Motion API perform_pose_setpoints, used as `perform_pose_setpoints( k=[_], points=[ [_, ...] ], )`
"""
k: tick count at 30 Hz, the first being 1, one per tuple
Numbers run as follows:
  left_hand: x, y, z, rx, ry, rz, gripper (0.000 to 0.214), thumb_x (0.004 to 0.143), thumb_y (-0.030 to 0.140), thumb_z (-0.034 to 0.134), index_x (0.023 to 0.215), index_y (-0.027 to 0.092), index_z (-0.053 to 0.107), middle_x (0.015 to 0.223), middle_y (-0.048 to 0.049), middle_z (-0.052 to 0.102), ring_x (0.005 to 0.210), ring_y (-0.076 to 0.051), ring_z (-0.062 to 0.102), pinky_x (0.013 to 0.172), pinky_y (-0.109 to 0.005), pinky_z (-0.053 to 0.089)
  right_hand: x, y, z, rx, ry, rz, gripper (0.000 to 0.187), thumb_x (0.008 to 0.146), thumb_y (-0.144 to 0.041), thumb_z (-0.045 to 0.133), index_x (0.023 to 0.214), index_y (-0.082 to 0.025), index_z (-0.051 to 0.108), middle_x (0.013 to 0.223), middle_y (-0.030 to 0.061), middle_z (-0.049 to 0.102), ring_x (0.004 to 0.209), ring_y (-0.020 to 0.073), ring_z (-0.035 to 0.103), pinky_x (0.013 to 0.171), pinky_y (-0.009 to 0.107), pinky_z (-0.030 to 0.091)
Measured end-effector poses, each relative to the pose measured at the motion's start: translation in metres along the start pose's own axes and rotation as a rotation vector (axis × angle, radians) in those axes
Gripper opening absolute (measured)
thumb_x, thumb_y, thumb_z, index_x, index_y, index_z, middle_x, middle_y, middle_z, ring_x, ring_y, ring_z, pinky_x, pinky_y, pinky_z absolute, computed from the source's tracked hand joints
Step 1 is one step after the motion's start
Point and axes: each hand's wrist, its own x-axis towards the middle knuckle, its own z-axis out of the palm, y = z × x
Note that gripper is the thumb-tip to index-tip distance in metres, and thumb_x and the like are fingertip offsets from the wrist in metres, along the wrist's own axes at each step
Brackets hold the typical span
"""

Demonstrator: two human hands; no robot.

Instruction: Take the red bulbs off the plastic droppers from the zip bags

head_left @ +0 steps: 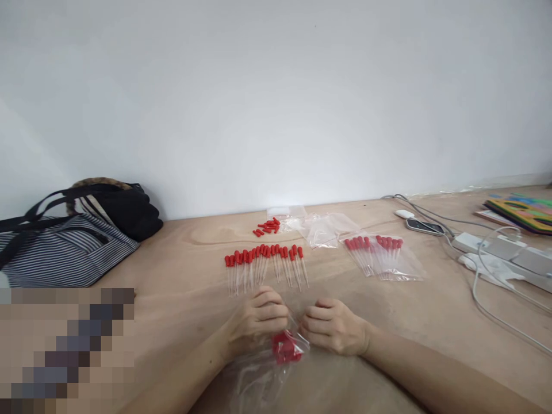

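**Just in front of you, one clear bag between two hands**

Low in the middle of your view, above the worktop (181,299), is one clear bag (280,376) with a small cluster of red pieces (287,348) inside; they overlap behind creased film, so you cannot count them. Beyond it lie close to twenty red-topped droppers (263,250) in an uneven row, some overlapping. Farther back sit roughly ten loose red caps (271,226), next to several flat clear bags (323,230), too overlapped to number. To their right are two filled bags, a left packet (364,261) and a right packet (405,267), each showing about five red bulbs, the two touching.

Your grip is together on both sides: your left hand (256,322) has its fingers curled tight on the clear bag's film, and your right hand (334,328) is closed on the opposite edge. The exact pinch points are hidden.

Well off to your right are one dark handheld device (425,226), one small white case (404,214), a white power strip (502,247) with looping cables (476,293), and a stack of coloured boards (524,213). At far left, a striped bag (64,247) rests against a black bag (125,213). A pixelated patch covers your lower-left corner. None of these stands between your hands and the droppers.
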Motion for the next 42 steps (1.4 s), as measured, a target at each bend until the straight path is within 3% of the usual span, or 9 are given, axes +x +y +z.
perform_pose_setpoints(
  k=[4, 7, 10, 12, 15, 18, 26, 37, 42],
  points=[
    [0.0, -0.006, -0.001, 0.048, 0.031, 0.166, 0.024, 0.09, 0.014, 0.036, 0.079, 0.02, 0.057, 0.082, -0.0001, 0.066, 0.087, -0.015, 0.055, 0.081, -0.032, 0.044, -0.001, 0.003, -0.001, 0.022, 0.011, 0.06, 0.025, 0.09, -0.015, 0.038, 0.069, -0.018, 0.053, 0.064, -0.0012, 0.055, 0.063, 0.0106, 0.044, 0.053, 0.028, 0.023],
    [-0.005, 0.002, -0.003, -0.036, -0.03, -0.088, 0.018, 0.088, 0.028, 0.044, 0.101, 0.02, 0.055, 0.102, -0.0062, 0.062, 0.096, -0.018, 0.054, 0.083, -0.033, 0.045, -0.003, 0.004, 0.0, 0.045, 0.017, 0.109, 0.03, 0.089, -0.015, 0.038, 0.061, -0.018, 0.048, 0.057, -0.0016, 0.05, 0.062, 0.0118, 0.041, 0.053, 0.029, 0.02],
    [-0.019, 0.021, -0.007, -0.141, -0.173, -0.37, 0.074, 0.072, 0.051, 0.06, 0.131, 0.018, 0.031, 0.124, -0.0143, 0.049, 0.111, -0.027, 0.047, 0.091, -0.041, 0.042, -0.006, 0.004, -0.002, 0.103, -0.004, 0.189, 0.028, 0.086, -0.016, 0.039, 0.061, -0.018, 0.05, 0.059, -0.0007, 0.052, 0.062, 0.0126, 0.039, 0.053, 0.029, 0.021],
    [-0.03, 0.032, -0.007, -0.178, -0.209, -0.489, 0.09, 0.066, 0.052, 0.065, 0.137, 0.021, 0.019, 0.132, -0.0148, 0.041, 0.117, -0.03, 0.041, 0.095, -0.046, 0.039, -0.007, 0.004, -0.006, 0.222, -0.061, 0.262, 0.018, 0.081, -0.016, 0.043, 0.069, -0.018, 0.056, 0.064, -0.0002, 0.055, 0.065, 0.0132, 0.04, 0.055, 0.028, 0.023],
    [-0.043, 0.038, -0.003, -0.237, -0.218, -0.552, 0.079, 0.071, 0.04, 0.064, 0.136, 0.026, 0.019, 0.132, -0.0112, 0.042, 0.117, -0.028, 0.042, 0.097, -0.046, 0.038, -0.006, 0.004, -0.013, 0.507, -0.182, 0.408, 0.019, 0.074, -0.017, 0.047, 0.085, -0.021, 0.062, 0.074, -0.0003, 0.058, 0.07, 0.0134, 0.043, 0.062, 0.028, 0.029],
    [-0.044, 0.034, 0.001, -0.296, -0.227, -0.536, 0.068, 0.074, 0.032, 0.061, 0.132, 0.027, 0.026, 0.128, -0.009, 0.046, 0.115, -0.025, 0.045, 0.097, -0.043, 0.038, -0.003, 0.004, -0.018, 0.708, -0.265, 0.59, 0.02, 0.078, -0.018, 0.045, 0.077, -0.021, 0.065, 0.076, -0.0003, 0.057, 0.075, 0.0133, 0.047, 0.073, 0.033, 0.031],
    [-0.025, 0.022, 0.004, -0.368, -0.154, -0.566, 0.051, 0.069, 0.02, 0.058, 0.118, 0.024, 0.043, 0.109, -0.0049, 0.056, 0.096, -0.02, 0.054, 0.086, -0.034, 0.045, -0.001, 0.004, -0.016, 0.824, -0.33, 0.83, 0.011, 0.071, -0.028, 0.063, 0.08, -0.026, 0.069, 0.07, -0.0006, 0.057, 0.078, 0.0155, 0.05, 0.088, 0.044, 0.026],
    [-0.026, 0.023, 0.01, -0.365, -0.071, -0.608, 0.041, 0.068, 0.013, 0.054, 0.107, 0.022, 0.049, 0.095, -0.0035, 0.057, 0.084, -0.016, 0.056, 0.074, -0.028, 0.047, -0.003, 0.004, -0.013, 0.785, -0.258, 0.693, 0.029, 0.067, -0.043, 0.068, 0.091, -0.029, 0.068, 0.077, 0.0007, 0.061, 0.077, 0.0153, 0.05, 0.08, 0.036, 0.031],
    [-0.026, 0.024, 0.01, -0.369, -0.045, -0.582, 0.047, 0.062, 0.006, 0.049, 0.107, 0.022, 0.05, 0.096, -0.0026, 0.057, 0.083, -0.015, 0.056, 0.073, -0.026, 0.047, 0.003, -0.004, -0.014, 0.62, -0.183, 0.529, 0.025, 0.08, -0.039, 0.056, 0.103, -0.032, 0.063, 0.088, 0.0007, 0.067, 0.078, 0.015, 0.048, 0.067, 0.031, 0.029]
  ],
)
